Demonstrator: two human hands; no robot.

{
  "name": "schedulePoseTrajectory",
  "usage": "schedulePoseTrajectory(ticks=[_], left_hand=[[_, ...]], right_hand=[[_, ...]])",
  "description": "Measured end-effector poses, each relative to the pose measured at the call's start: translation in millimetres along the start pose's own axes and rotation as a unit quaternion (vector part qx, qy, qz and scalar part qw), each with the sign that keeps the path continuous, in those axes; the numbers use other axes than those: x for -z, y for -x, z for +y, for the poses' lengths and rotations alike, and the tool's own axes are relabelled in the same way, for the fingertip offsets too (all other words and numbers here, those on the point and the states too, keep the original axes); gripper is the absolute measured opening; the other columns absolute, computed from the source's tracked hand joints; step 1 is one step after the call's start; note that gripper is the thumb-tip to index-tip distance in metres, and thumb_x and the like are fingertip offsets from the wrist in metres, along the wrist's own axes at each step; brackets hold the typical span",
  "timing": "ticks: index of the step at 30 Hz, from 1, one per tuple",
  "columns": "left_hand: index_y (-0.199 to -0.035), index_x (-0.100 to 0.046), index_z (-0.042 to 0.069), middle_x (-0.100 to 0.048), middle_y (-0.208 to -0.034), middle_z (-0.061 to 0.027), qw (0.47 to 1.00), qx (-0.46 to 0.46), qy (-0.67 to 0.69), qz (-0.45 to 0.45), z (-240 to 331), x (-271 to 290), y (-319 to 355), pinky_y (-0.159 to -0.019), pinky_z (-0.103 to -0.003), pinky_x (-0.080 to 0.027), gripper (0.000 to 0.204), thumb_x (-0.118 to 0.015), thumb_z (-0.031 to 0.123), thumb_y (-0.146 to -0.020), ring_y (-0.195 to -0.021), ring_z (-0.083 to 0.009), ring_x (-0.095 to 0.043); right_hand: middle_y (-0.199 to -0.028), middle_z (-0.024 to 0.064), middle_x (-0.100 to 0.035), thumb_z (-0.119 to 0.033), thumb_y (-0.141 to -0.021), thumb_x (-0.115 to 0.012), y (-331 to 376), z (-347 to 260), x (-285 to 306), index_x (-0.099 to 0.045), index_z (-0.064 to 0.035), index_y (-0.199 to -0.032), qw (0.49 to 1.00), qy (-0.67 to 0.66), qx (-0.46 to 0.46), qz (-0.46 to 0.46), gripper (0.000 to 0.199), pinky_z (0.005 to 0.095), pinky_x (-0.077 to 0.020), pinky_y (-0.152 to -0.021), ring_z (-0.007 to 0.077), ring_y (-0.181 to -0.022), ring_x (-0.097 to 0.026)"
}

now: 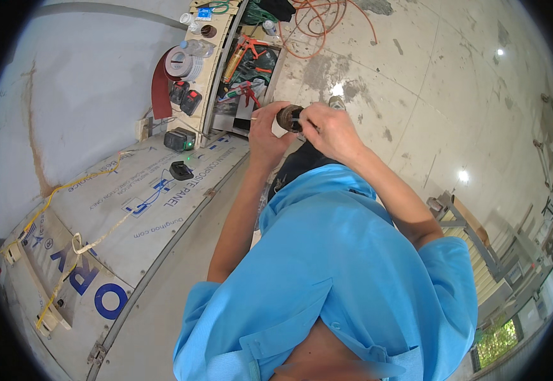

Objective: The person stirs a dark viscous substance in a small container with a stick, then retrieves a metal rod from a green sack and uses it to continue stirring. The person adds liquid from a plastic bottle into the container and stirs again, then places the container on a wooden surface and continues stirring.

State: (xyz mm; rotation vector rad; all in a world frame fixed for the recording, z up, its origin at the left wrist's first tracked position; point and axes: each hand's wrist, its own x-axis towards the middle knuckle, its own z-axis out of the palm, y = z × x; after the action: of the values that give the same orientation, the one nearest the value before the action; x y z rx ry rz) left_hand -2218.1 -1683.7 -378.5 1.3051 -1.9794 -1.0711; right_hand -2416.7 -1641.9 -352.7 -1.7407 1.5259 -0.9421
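Note:
Both hands are together in front of my waist, at a small dark brown, round thing (pixel 288 119) with a dark opening. Its kind is unclear; it looks like a short cylinder or a tool's end. My left hand (pixel 267 138) curls its fingers and thumb around the left side of it. A thin pale stick-like bit shows by the left fingers. My right hand (pixel 332 131) is closed at the thing's right side, with the fingertips bent in at the opening. Whatever the right fingers pinch is too small to make out.
On a narrow bench at the left lie battery packs (pixel 190 101), a charger (pixel 179 139), an abrasive roll (pixel 183 65) and a plastic bottle (pixel 197 48). A tray beside it holds caulking guns (pixel 241 58). An orange hose (pixel 323 32) coils on the floor. A panel-topped table (pixel 155 190) stands left.

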Motion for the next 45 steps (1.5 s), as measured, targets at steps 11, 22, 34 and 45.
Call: schedulePoseTrajectory(ticks=[11, 22, 34, 45], left_hand=[[-0.132, -0.070, 0.012, -0.074, -0.122, -0.0062, 1.000, 0.019, 0.006, -0.019, 2, 4, 2, -0.110, -0.042, -0.045, 0.064, -0.089, 0.007, -0.071, -0.119, -0.0270, -0.065], [-0.128, -0.071, 0.014, -0.075, -0.123, -0.0047, 0.998, 0.049, 0.038, -0.013, -9, 1, 5, -0.106, -0.044, -0.048, 0.064, -0.092, 0.007, -0.067, -0.122, -0.0314, -0.061], [-0.128, -0.068, 0.013, -0.073, -0.126, -0.0054, 0.999, -0.026, -0.017, 0.027, 0, 1, 2, -0.106, -0.045, -0.047, 0.062, -0.089, 0.005, -0.070, -0.121, -0.0328, -0.063], [-0.127, -0.066, 0.013, -0.071, -0.128, -0.0063, 0.998, -0.022, 0.011, 0.058, 2, -15, -3, -0.106, -0.045, -0.047, 0.060, -0.089, 0.010, -0.072, -0.122, -0.0333, -0.063]], right_hand=[[-0.086, 0.0139, -0.064, -0.009, -0.089, -0.070, 2, 0, -1, -0.065, -0.0042, -0.090, 0.999, 0.040, -0.005, -0.019, 0.008, 0.0490, -0.0557, -0.066, 0.0377, -0.076, -0.068], [-0.087, 0.0135, -0.064, -0.011, -0.090, -0.070, 5, -5, -6, -0.064, -0.0047, -0.090, 0.999, 0.024, -0.008, 0.027, 0.009, 0.0487, -0.0562, -0.066, 0.0378, -0.076, -0.068], [-0.088, 0.0124, -0.065, -0.011, -0.091, -0.071, 4, -6, -6, -0.066, -0.0066, -0.094, 1.000, 0.019, 0.005, -0.007, 0.008, 0.0471, -0.0569, -0.065, 0.0367, -0.076, -0.069], [-0.088, 0.0136, -0.066, -0.011, -0.088, -0.073, 0, -10, 7, -0.066, -0.0052, -0.093, 0.999, 0.020, -0.032, 0.025, 0.011, 0.0500, -0.0576, -0.069, 0.0377, -0.080, -0.070]])
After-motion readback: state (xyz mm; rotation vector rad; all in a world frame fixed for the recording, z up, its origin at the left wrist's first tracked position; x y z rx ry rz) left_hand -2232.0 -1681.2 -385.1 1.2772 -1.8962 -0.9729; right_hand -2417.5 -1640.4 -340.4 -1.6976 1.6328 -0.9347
